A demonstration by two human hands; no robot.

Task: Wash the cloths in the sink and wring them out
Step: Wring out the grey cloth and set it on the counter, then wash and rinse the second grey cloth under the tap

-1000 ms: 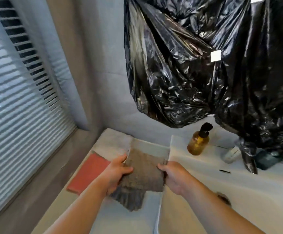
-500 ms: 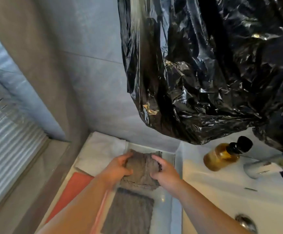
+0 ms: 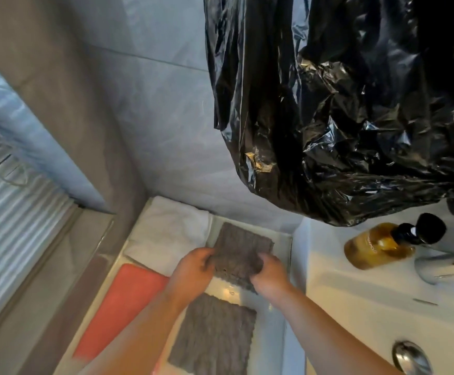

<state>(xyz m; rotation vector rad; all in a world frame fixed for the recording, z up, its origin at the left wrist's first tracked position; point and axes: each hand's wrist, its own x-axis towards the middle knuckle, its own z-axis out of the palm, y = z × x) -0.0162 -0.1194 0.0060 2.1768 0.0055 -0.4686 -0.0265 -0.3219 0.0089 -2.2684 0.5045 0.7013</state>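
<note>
A: Hands?
B: Left hand (image 3: pixel 193 269) and right hand (image 3: pixel 269 277) both curl on the near edge of a grey cloth (image 3: pixel 243 250), held over the tray (image 3: pixel 274 315) just left of the sink (image 3: pixel 356 307).
A: Progress?
B: No cloth in the visible basin. Second grey cloth (image 3: pixel 215 334) lies flat nearer me, red cloth (image 3: pixel 123 301) beside it. Wet or dry: cannot tell. Judged: washing and wringing not evidently done.
A: Orientation?
B: Long axis runs from the hands toward the wall, far edge leading.
</note>
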